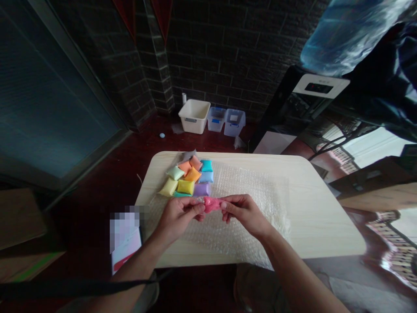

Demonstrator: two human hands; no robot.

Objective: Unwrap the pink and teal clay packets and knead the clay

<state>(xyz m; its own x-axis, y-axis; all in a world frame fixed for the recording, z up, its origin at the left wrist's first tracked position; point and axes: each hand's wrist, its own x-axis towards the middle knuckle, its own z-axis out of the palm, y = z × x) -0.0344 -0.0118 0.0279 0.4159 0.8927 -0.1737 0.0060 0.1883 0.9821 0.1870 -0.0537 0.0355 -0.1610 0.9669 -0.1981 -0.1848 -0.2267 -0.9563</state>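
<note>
Between my hands, over the front middle of the table, is a small pink packet of modelling clay (pixel 212 204) in clear wrap. My left hand (pixel 182 213) pinches its left end with thumb and fingers. At the right end, my right hand (pixel 243 212) grips it the same way. Just beyond the hands lies a pile of similar soft packets, among them a yellow packet (pixel 185 187), a purple packet (pixel 202 189), an orange packet (pixel 193 174) and a turquoise packet (pixel 206 165). A sheet of bubble wrap (pixel 250 191) spreads flat beneath and to the right.
The pale wooden table (pixel 322 208) has rounded corners. By its left edge is a partly blurred phone or tablet screen (pixel 126 241). On the floor behind stand a white bin (pixel 194 116) and two clear boxes (pixel 234 123). A water dispenser (pixel 293 104) rises at the back right.
</note>
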